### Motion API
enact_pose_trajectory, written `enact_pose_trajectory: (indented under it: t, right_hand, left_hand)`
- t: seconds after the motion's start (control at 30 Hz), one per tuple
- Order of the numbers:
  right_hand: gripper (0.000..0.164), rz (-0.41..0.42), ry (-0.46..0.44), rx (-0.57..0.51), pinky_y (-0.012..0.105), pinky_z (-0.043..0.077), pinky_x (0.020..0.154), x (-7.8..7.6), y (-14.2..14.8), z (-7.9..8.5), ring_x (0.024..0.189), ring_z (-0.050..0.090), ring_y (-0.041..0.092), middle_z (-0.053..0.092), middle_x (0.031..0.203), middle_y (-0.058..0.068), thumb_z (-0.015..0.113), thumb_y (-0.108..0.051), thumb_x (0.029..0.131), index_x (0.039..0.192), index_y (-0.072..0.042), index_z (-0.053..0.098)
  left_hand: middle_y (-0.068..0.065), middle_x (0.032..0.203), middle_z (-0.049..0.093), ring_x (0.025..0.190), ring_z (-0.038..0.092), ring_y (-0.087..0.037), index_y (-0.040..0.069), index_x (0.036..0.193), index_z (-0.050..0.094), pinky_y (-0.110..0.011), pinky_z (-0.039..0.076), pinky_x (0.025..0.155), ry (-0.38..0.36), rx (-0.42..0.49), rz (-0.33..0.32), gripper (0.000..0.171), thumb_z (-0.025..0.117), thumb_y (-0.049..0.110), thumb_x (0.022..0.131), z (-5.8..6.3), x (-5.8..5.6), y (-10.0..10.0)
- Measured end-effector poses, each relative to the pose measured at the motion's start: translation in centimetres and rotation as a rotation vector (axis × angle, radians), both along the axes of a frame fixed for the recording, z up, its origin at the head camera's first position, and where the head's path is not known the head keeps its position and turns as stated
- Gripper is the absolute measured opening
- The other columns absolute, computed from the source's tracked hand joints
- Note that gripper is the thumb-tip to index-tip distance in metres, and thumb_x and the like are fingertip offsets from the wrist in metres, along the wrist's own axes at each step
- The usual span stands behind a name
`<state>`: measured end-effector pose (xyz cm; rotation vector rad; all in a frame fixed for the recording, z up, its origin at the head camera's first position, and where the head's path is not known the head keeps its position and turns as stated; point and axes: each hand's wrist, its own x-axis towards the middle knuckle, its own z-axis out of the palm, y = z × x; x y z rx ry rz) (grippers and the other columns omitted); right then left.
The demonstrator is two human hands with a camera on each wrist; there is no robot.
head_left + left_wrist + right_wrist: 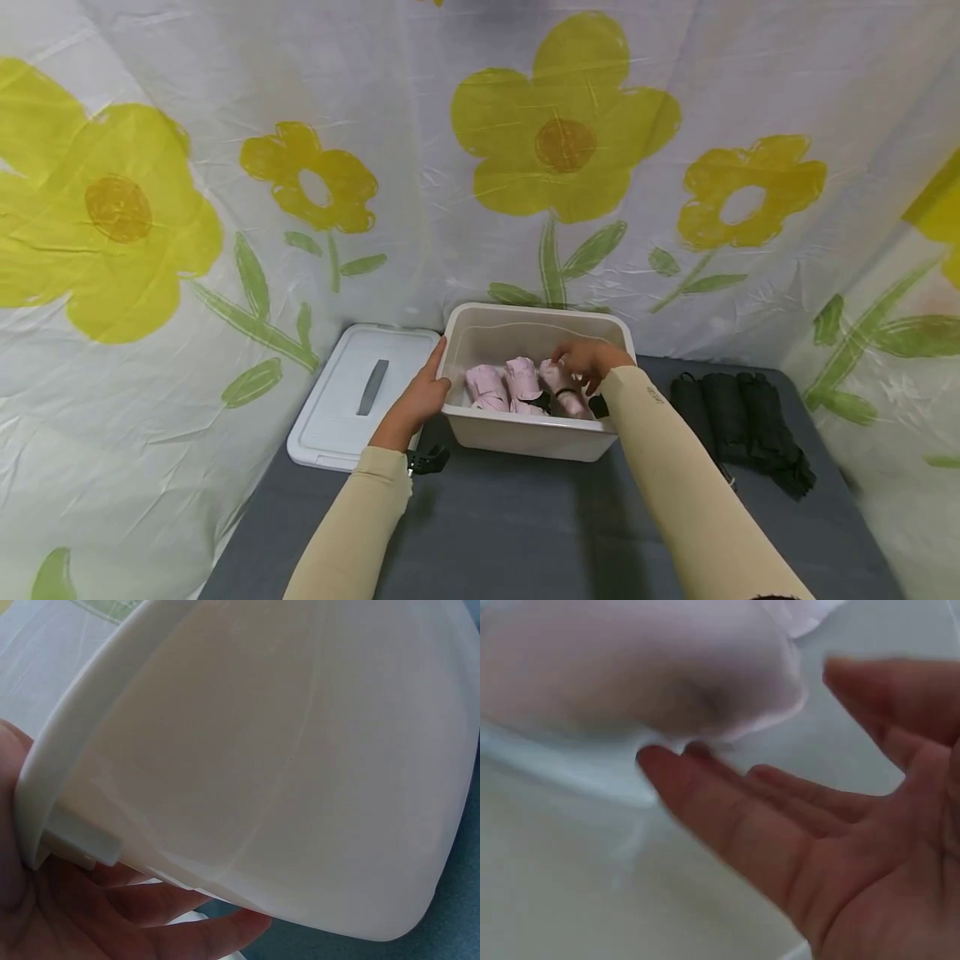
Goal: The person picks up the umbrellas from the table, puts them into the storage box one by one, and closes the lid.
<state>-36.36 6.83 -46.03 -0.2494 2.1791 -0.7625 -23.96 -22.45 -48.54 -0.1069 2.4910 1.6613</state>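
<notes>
A white plastic bin (pixel 525 432) stands on the dark table, open at the top. Inside it lie rolled pink bundles (pixel 487 387) side by side, some with black bands; their exact kind is hard to tell. My left hand (pixel 422 395) grips the bin's left rim, and the left wrist view has its fingers (pixel 217 934) beneath the rim. Reaching into the bin's right side, my right hand (pixel 590 361) is at the rightmost pink bundle (pixel 562 390). In the right wrist view its fingers are extended, thumb apart, close by a blurred pink bundle (pixel 645 660); contact is unclear.
Left of the bin lies a white lid (pixel 330 425) with a grey handle. Several black rolled bundles (pixel 731 417) rest on the table (pixel 510 533) at the right, beside my right forearm. A flower-printed curtain (pixel 420 208) hangs right behind the bin.
</notes>
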Motion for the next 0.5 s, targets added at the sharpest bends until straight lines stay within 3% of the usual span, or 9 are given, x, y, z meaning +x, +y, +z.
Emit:
enact_pose_trajectory:
  t: [0.07, 0.17, 0.5]
  right_hand:
    - [0.048, -0.006, 0.003, -0.025, 0.049, 0.055, 0.084, 0.0, 0.3, 0.3, 0.11, 0.055, 0.043, 0.035, 0.143, 0.023, 0.035, -0.004, 0.094, 0.142, -0.007, 0.04]
    - [0.047, -0.004, -0.001, -0.055, 0.051, 0.054, 0.086, 0.0, 0.5, 0.8, 0.123, 0.047, 0.051, 0.027, 0.151, 0.024, 0.03, -0.004, 0.095, 0.141, -0.004, 0.038]
    - [0.041, 0.039, 0.019, -0.008, 0.05, 0.056, 0.081, 0.6, 0.2, 2.4, 0.129, 0.044, 0.047, 0.033, 0.149, 0.022, 0.039, -0.009, 0.098, 0.138, -0.006, 0.043]
  left_hand:
    - [-0.008, 0.164, 0.009, 0.15, 0.011, -0.033, 0.033, 0.157, 0.002, -0.059, 0.016, 0.116, 0.001, -0.002, -0.003, 0.077, 0.035, 0.005, 0.093, 0.1, -0.1, 0.0]
    - [-0.008, 0.164, 0.009, 0.15, 0.012, -0.033, 0.033, 0.157, 0.002, -0.059, 0.016, 0.116, -0.003, -0.01, -0.003, 0.076, 0.034, 0.005, 0.094, 0.1, -0.2, 0.1]
    - [-0.009, 0.164, 0.006, 0.149, 0.011, -0.035, 0.035, 0.156, 0.0, -0.062, 0.019, 0.114, -0.024, -0.016, -0.005, 0.076, 0.035, 0.007, 0.095, -0.1, -0.2, -0.1]
